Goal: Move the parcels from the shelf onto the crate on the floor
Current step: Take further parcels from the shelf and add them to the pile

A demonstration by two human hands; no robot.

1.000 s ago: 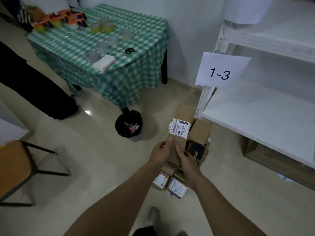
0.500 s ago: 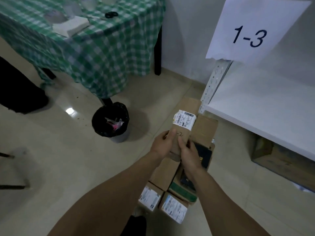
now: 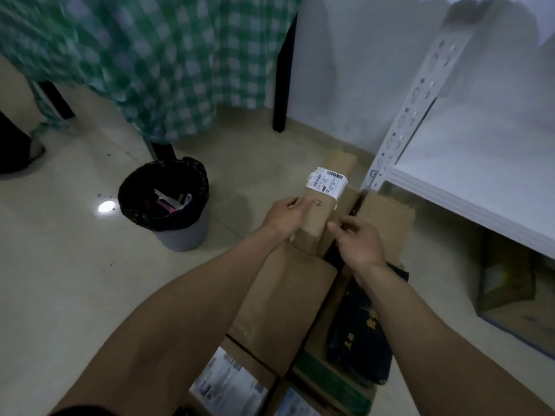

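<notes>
A long brown parcel with a white label at its far end lies low over a pile of parcels on the floor beside the white shelf. My left hand holds the parcel's left edge, thumb on top. My right hand hovers at the parcel's right side with relaxed, spread fingers and nothing in its grip. The pile includes brown boxes, a dark flat package and labelled boxes. A green edge shows under them; the crate itself is hidden.
A black-lined waste bin stands on the floor left of the pile. Behind it is a table with a green checked cloth and a black leg. A cardboard box sits under the shelf. A person's dark foot is at far left.
I have bent lower and the parcel has come down onto the pile. My right hand has let go of the parcel and drawn slightly back; the left still holds it.
</notes>
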